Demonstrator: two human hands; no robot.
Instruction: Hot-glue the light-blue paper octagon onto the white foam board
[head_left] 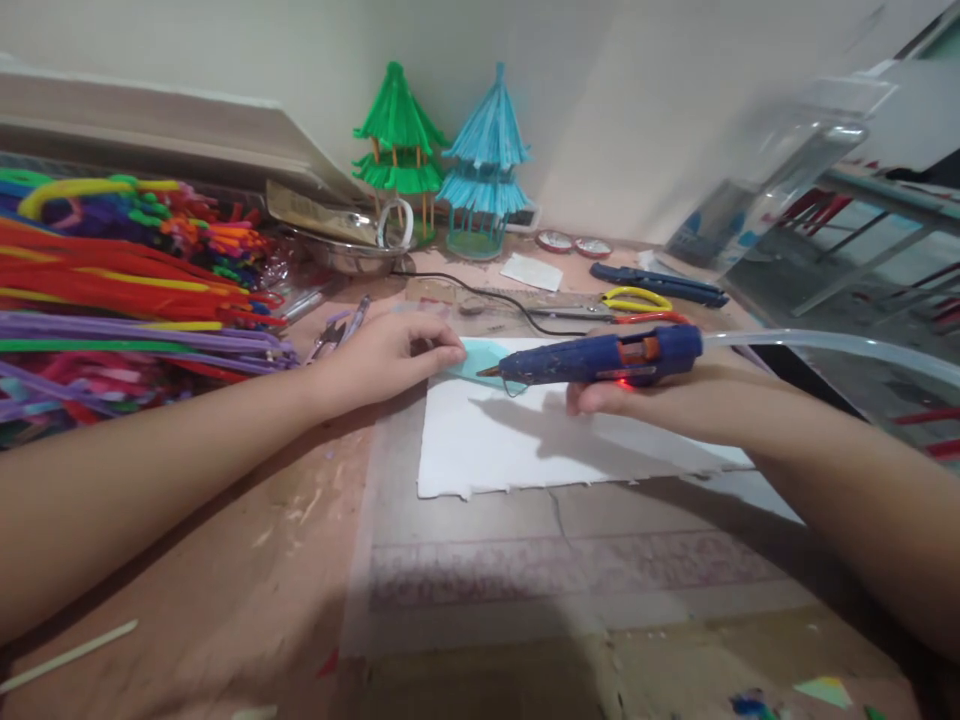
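Observation:
My right hand (667, 400) is wrapped round a blue hot glue gun (585, 358) with an orange part on its body and a red light glowing below. A clear glue stick (810, 345) runs out of its back end. The gun's tip points left, over a light blue round piece (469, 375) on a white board (495, 450). At the left rim of that round piece, my left hand (394, 355) has thumb and fingers pinched together on its edge. How far the fingertips reach under it is hidden.
Bundles of coloured pipe cleaners (112, 270) lie on the left. Green (397, 130) and blue (487, 150) tiered-roof models stand against the wall. Behind the board are a metal bowl (352, 258), yellow-handled scissors (637, 298), a blue cutter (660, 283) and a black cable (480, 288).

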